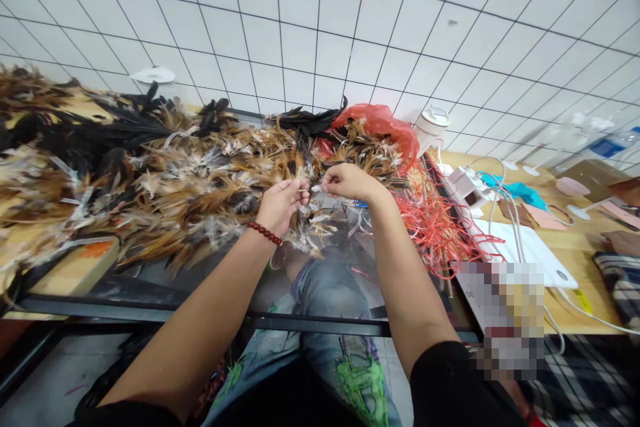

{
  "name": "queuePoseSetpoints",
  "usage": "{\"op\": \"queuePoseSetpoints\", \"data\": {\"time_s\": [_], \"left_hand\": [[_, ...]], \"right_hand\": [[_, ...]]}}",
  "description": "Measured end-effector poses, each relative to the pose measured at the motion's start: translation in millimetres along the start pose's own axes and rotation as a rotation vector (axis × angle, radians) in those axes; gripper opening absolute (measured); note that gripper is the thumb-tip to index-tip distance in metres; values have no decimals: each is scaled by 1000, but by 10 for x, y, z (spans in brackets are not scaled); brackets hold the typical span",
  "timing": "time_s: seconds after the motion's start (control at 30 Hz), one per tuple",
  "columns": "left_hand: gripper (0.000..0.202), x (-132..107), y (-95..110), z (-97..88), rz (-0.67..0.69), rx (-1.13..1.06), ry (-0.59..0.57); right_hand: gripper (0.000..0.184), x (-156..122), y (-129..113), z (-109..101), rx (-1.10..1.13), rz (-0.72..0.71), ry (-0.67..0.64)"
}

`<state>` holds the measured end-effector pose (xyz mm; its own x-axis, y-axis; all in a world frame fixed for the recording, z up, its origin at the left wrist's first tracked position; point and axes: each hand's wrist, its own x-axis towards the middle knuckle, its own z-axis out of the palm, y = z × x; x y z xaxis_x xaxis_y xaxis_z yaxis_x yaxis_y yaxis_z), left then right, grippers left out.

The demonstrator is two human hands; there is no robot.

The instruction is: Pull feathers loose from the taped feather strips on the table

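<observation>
Over the edge of the feather pile, my left hand (287,200), with a dark red bead bracelet (265,233) at its wrist, is closed in a pinch. My right hand (347,183) faces it a short gap away, fingers curled and pressed together. What either pinch holds is too small to make out; a whitish tuft shows between the fingertips. Brown and white feathers (200,177) lie in a thick heap beneath and left of my hands. Long black feathers (133,121) rest behind them. Small loose feathers (320,220) are scattered on the dark glassy tabletop (200,277).
A red plastic bag (383,125) bulges behind my right hand. Tangled red strings (433,230) fill the right side. Farther right are a white lidded cup (433,121), a power strip (467,185), cables, and a flat white device (540,260). Another person's plaid sleeve (617,280) shows there.
</observation>
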<state>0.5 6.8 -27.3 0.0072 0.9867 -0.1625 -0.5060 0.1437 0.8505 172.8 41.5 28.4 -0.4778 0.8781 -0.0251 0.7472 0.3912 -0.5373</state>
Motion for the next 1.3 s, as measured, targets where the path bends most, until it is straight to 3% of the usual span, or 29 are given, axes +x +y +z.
{"op": "queuePoseSetpoints", "data": {"time_s": [0.2, 0.37, 0.63, 0.8, 0.9, 1.13, 1.3], "left_hand": [[14, -30, -21, 44, 12, 159, 21], [20, -36, -41, 56, 5, 261, -27], [24, -1, -76, 3, -46, 325, -129], [17, 20, -13, -10, 114, 103, -35], [14, 30, 48, -11, 163, -36, 55], [12, 42, 62, -16, 178, -97, 157], [12, 63, 65, -24, 188, -131, 207]], "right_hand": [[14, -34, -222, -3, -132, -80, 76], [15, 4, -223, 42, -161, -117, 167], [16, 15, -256, 70, -122, -161, 161], [22, 23, -172, 91, -215, 13, 360], [23, 67, -86, 158, -303, 61, 281], [32, 160, -70, 399, -405, -92, 5], [31, 124, -41, 292, -368, -78, 106]]}}
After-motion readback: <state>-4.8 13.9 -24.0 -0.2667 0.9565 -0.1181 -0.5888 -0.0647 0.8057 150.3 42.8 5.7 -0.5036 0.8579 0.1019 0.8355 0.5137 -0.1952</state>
